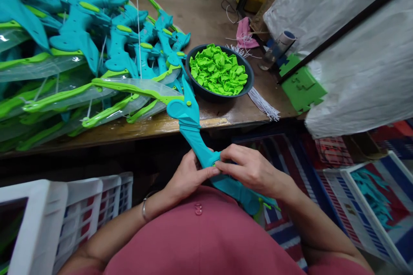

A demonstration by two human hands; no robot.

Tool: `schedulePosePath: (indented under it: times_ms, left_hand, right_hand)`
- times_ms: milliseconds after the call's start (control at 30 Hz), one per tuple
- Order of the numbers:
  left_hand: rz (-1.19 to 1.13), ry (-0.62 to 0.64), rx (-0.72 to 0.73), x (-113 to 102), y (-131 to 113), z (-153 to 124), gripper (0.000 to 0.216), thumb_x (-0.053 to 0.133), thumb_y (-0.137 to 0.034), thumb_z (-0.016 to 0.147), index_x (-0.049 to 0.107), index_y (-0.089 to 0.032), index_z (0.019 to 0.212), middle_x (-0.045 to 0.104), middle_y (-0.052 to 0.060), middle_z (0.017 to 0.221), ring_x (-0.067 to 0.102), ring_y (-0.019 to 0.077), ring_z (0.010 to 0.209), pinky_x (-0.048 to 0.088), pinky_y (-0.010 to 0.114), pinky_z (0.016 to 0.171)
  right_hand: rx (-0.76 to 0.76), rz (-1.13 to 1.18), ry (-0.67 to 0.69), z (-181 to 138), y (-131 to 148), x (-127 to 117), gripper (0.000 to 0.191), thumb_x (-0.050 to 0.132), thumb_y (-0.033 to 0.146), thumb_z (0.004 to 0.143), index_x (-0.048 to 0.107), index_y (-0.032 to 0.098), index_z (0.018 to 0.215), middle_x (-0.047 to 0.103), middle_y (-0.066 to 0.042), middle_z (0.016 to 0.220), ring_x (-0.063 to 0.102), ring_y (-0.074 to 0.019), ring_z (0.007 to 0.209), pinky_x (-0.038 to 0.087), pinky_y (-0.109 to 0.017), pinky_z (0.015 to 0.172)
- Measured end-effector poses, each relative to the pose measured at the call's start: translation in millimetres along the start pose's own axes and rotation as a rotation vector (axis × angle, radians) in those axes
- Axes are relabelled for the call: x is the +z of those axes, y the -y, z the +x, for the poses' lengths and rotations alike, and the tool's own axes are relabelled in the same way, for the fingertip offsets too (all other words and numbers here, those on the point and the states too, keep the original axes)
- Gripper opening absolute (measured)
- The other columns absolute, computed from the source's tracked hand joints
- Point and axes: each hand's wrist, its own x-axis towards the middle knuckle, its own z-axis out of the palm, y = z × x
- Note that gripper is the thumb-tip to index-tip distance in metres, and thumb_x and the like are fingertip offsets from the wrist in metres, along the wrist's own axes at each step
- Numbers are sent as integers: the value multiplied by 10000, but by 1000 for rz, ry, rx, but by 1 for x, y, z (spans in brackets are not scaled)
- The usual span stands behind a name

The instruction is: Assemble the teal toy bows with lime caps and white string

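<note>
The left hand (190, 175) and right hand (253, 169) clamp a teal bow (192, 134). A dark bowl (211, 96) of green pieces (219, 71) sits on the table (203, 13) beside piled bows (75, 25).

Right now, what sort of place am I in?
Probably an assembly workshop: heaped turquoise and lime plastic bows, a round dark bowl of small bright green plastic pieces, and a white slotted plastic crate.
</note>
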Motion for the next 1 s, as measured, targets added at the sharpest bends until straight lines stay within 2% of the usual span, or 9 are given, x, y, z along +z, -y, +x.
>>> schedulePosePath:
  times_ms: [67, 133, 233, 300, 367, 467, 633, 867, 1000]
  left_hand:
    - [34, -37, 20, 0, 1, -1, 564, 898, -379, 715, 647, -154, 1166, 735, 114, 1091, 686, 310, 1050, 534, 449, 967]
    - [34, -28, 40, -1, -2, -4, 550, 889, -384, 732, 645, -159, 1170, 735, 109, 1093, 689, 303, 1035, 544, 428, 941]
    - [52, -10, 71, -2, -10, -9, 529, 886, -377, 743, 655, -174, 1173, 742, 98, 1108, 700, 287, 1005, 559, 396, 901]
    - [86, -6, 95, -2, -15, -12, 509, 881, -373, 753, 668, -181, 1174, 744, 99, 1140, 703, 287, 1021, 557, 392, 917]
    - [113, -7, 108, -3, -17, -15, 502, 879, -371, 757, 677, -185, 1177, 742, 104, 1173, 702, 294, 1048, 552, 394, 939]
    - [123, 8, 107, -4, -17, -17, 509, 878, -376, 765, 677, -189, 1194, 735, 104, 1194, 697, 300, 1075, 547, 397, 948]
    - [127, 45, 111, -2, -20, -20, 484, 877, -375, 778, 678, -196, 1181, 739, 76, 1139, 690, 265, 1039, 533, 385, 943]
    - [145, -9, 72, 6, -28, -24, 473, 898, -341, 711, 692, -197, 1111, 750, 55, 1066, 680, 252, 968, 519, 388, 906]
    - [137, 13, 63, 10, -27, -24, 451, 891, -339, 706, 691, -192, 1082, 752, 59, 1043, 682, 260, 960, 521, 397, 892]
  right_hand:
    - [64, 37, -56, -1, 6, 4, 176, 566, 195, 1031, 701, 219, 1141, 690, -99, 1029, 658, -229, 926, 602, -374, 763]
    - [219, 119, -166, -3, 12, 7, 204, 640, 264, 1003, 684, 257, 1201, 675, -116, 1151, 663, -271, 1060, 619, -428, 846]
    - [477, 300, -317, -6, 20, 13, 479, 757, 370, 927, 595, 297, 1372, 614, -132, 1355, 636, -309, 1225, 625, -440, 918]
    - [564, 432, -328, -8, 26, 17, 537, 781, 379, 906, 570, 296, 1393, 640, -113, 1335, 664, -288, 1193, 626, -405, 921]
    - [603, 539, -319, -8, 31, 19, 463, 756, 343, 926, 587, 298, 1355, 684, -80, 1265, 692, -255, 1131, 610, -381, 952]
    - [641, 645, -329, -8, 37, 18, 359, 674, 300, 977, 599, 289, 1328, 685, -71, 1272, 688, -232, 1128, 578, -369, 992]
    - [718, 712, -299, -5, 46, 14, 289, 637, 312, 997, 597, 270, 1280, 663, -45, 1225, 658, -192, 1087, 532, -322, 968]
    - [868, 862, -305, -1, 59, 19, 283, 543, 324, 996, 541, 255, 1270, 656, -49, 1147, 638, -190, 947, 524, -329, 818]
    - [918, 955, -309, 0, 62, 20, 293, 532, 349, 975, 543, 246, 1249, 654, -46, 1103, 620, -189, 890, 509, -324, 754]
